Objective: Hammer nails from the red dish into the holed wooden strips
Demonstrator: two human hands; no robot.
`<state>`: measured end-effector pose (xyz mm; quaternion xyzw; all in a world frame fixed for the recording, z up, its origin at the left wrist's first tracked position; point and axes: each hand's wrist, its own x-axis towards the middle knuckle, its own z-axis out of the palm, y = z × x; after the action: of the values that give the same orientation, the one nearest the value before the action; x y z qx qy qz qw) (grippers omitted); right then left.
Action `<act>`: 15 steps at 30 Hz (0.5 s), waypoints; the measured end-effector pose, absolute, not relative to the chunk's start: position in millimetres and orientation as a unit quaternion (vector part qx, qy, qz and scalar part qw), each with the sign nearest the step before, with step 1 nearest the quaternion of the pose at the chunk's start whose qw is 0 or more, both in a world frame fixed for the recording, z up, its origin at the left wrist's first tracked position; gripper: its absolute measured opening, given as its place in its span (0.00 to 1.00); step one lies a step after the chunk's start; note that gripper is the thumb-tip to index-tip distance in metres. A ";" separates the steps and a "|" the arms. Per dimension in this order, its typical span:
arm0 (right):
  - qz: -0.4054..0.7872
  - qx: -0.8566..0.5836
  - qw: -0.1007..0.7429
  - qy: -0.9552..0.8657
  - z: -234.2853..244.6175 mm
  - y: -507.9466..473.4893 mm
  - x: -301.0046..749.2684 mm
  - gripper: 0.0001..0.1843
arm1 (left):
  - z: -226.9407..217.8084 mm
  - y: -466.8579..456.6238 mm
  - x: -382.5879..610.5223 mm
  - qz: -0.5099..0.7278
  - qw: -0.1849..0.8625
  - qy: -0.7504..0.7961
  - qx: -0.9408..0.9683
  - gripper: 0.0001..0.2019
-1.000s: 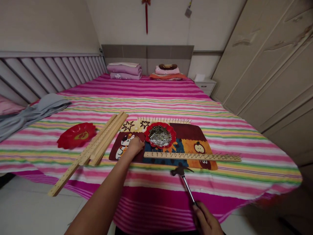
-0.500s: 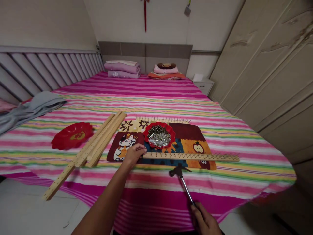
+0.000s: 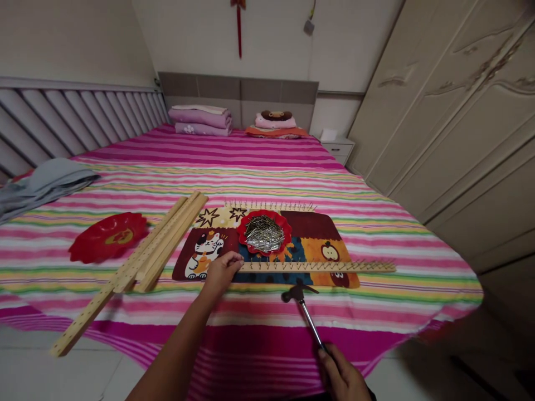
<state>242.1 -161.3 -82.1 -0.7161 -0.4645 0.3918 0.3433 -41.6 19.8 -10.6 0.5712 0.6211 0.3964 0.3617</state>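
Note:
My right hand (image 3: pixel 345 376) grips the dark handle of a claw hammer (image 3: pixel 308 317), its head just in front of a wooden strip (image 3: pixel 273 268). Along the strip stands a row of nails, those on the right leaning. My left hand (image 3: pixel 223 272) is closed in a pinch at the strip's left end; what its fingertips hold is too small to make out. Behind the strip, a red scalloped dish (image 3: pixel 286 245) full of loose nails (image 3: pixel 264 233) rests on a patterned mat (image 3: pixel 320 225). A second nailed strip (image 3: pixel 267 207) lies beyond the dish.
Several wooden strips with holes (image 3: pixel 137 260) lie at an angle on the left, one jutting past the bed's edge. Beside them sits another red dish (image 3: pixel 107 236). Grey cloth (image 3: pixel 52 177) lies farther left on the striped bedspread (image 3: pixel 368 206). Folded bedding (image 3: pixel 200 120) is stacked by the headboard.
The whole view has shifted slightly, so things appear a little farther left. Both hands keep their places: the left at the strip's end, the right on the hammer.

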 end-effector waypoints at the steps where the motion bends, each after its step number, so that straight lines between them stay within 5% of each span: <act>1: 0.382 -0.719 0.353 -0.461 -80.6 -161.6 240.1 0.26 | -9.5 18.8 -40.8 0.393 0.355 0.622 0.577 0.10; 15: 0.392 -0.708 0.368 -0.458 -84.4 -161.4 241.2 0.26 | -17.2 16.4 -38.6 0.407 0.347 0.622 0.573 0.08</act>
<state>241.2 -161.4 -84.4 -0.7077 -0.4577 0.3924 0.3684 -38.6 16.4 -17.2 0.5727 0.6215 0.4066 0.3470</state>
